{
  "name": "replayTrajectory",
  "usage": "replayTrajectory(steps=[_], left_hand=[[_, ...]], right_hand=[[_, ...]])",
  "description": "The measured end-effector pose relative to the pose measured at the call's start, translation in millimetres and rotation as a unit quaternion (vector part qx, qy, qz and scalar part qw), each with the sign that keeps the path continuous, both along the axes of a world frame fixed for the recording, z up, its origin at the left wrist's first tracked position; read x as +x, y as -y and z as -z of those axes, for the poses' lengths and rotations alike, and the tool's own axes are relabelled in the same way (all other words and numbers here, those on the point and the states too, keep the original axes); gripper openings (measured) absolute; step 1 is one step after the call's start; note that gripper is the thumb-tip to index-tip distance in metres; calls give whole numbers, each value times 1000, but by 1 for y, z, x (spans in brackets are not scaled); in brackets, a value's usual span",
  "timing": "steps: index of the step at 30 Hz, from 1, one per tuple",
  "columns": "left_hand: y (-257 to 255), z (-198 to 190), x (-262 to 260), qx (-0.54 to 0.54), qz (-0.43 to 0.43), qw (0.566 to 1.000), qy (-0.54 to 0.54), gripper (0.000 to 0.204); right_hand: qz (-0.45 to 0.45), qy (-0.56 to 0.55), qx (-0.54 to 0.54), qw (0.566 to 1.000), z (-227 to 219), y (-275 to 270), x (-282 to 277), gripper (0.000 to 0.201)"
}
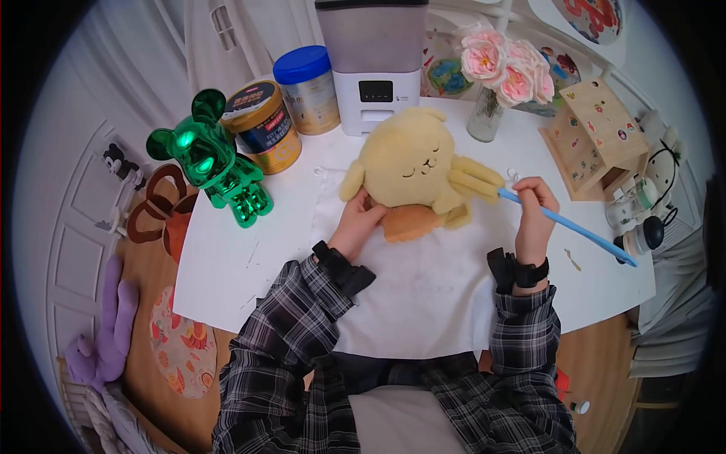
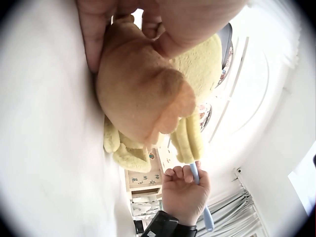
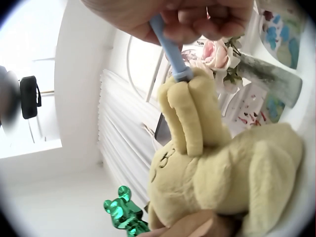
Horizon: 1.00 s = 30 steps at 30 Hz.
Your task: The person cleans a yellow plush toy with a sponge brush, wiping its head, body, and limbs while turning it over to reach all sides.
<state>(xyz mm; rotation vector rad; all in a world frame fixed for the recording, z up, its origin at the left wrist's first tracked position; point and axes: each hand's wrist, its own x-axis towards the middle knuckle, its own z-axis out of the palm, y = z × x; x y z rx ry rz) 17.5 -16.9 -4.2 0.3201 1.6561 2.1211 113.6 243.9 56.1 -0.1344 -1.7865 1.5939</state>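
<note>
A yellow plush toy [image 1: 412, 155] with a stitched sleepy face is propped on a white cloth [image 1: 401, 303]. My left hand [image 1: 355, 227] holds it low on one side, thumb over its orange scalloped part [image 1: 411, 223]; some of those fingers are hidden behind the toy. In my right hand [image 1: 535, 212] is a duster's blue handle [image 1: 575, 229], gripped near the head. The fluffy yellow prongs [image 3: 185, 116] of that duster lie against the toy beside its face, as the right wrist view shows.
Left on the white table [image 1: 227, 265] stand a shiny green bear figure [image 1: 208, 155] and two tins [image 1: 265, 129]. A dispenser [image 1: 378, 83] is behind the toy. Pink roses in a glass vase [image 1: 485, 117], a wooden house [image 1: 594, 136] and jars [image 1: 643, 234] stand to the right.
</note>
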Motion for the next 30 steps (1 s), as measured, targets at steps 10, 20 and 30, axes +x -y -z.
replayTrajectory(steps=[10,20,30], left_hand=[[0,1,0,-1,4,1000,3,44],[1,-1,0,11,14,1000,7,50],[0,-2,1,0,5,1000,14,52]], right_hand=[[-129,16,-78,988,0,15,-3,10],[62,-77,-58,993,6,1,-2,9],[-49,59,-28,997,-4,6,-7,17]])
